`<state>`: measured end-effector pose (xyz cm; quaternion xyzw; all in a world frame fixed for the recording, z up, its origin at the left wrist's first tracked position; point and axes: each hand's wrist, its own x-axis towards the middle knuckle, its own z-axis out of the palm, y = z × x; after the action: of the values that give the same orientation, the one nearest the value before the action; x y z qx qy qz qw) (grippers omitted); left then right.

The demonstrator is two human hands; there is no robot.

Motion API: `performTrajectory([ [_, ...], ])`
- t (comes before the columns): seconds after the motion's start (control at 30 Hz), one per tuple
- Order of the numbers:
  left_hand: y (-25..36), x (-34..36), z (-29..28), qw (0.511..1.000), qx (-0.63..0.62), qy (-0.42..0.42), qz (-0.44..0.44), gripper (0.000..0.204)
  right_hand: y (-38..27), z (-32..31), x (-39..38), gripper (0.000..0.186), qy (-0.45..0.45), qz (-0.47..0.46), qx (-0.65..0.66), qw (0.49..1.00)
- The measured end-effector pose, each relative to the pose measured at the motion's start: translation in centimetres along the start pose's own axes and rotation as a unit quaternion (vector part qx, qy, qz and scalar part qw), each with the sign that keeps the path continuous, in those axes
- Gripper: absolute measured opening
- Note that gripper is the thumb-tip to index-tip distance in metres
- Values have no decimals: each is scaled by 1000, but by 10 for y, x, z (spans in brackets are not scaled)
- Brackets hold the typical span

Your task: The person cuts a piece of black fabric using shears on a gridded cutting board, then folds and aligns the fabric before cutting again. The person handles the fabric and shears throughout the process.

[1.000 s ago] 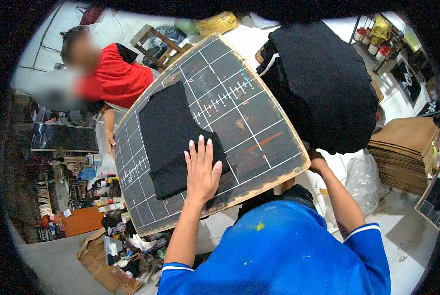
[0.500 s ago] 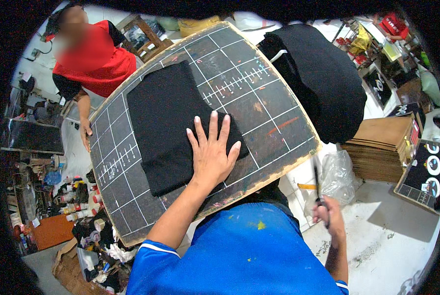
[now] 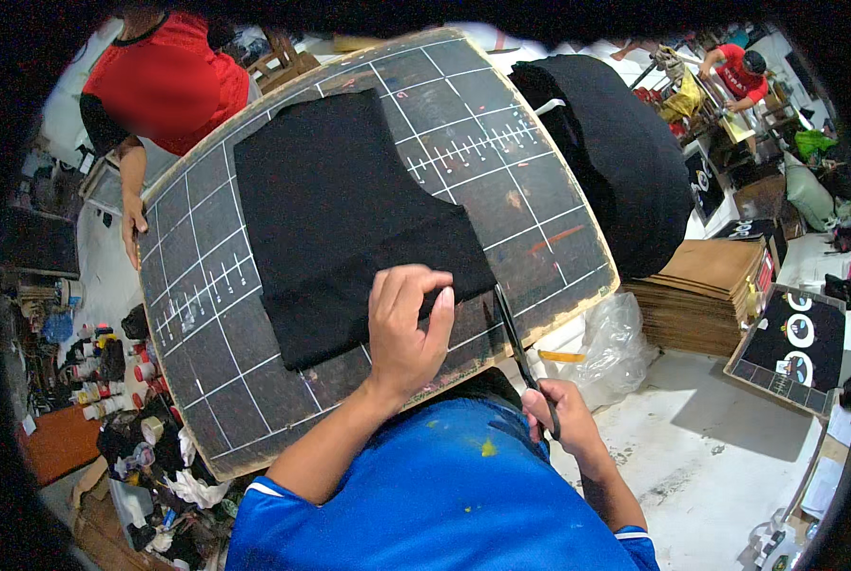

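A piece of black fabric [image 3: 330, 200], cut with a curved notch on its right side, lies on a dark board [image 3: 530, 219] ruled with white grid lines. At its near edge, my left hand [image 3: 408, 328] has its fingers curled, with thumb and forefinger pinching the cloth. My right hand [image 3: 563, 419] grips a pair of long black scissors [image 3: 516, 338] by the handles. Their blades point away from me, the tips beside the fabric's near right corner. How far the blades are parted is hard to make out.
A person in red [image 3: 173, 86] rests a hand on the board's far left edge. Thick black fabric [image 3: 625, 162] is heaped beyond the right edge. Stacked brown cardboard [image 3: 696, 295] and a clear plastic bag [image 3: 606, 352] are at right; bottles [image 3: 102, 381] crowd the left.
My left hand went from lying flat with fingers spread to curled at the fabric's near edge. My right hand brought the scissors left and up to the fabric's corner.
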<state>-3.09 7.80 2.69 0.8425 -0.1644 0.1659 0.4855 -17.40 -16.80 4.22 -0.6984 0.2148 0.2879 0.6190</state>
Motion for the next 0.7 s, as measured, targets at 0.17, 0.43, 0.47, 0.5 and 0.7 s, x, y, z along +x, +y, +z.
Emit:
performTrajectory([
  [0.17, 16, -31, 1, 880, -331, -116, -320, 19, -8, 1, 7, 42, -2, -11, -20, 1000],
  [0.43, 21, -41, 25, 629, -551, -131, -532, 39, -14, -3, 11, 49, 1, -8, -4, 1000],
  [0.47, 22, -40, 30, 611, -572, -114, -536, 39, -14, -3, 10, 49, 4, -9, -4, 1000],
  [0.5, 22, -40, 34, 588, -593, -91, -542, 39, -14, -4, 10, 49, -2, -15, 2, 1000],
  [0.7, 25, -28, 62, 576, -622, -9, -531, 35, -16, -8, 9, 47, -25, -30, 7, 999],
])
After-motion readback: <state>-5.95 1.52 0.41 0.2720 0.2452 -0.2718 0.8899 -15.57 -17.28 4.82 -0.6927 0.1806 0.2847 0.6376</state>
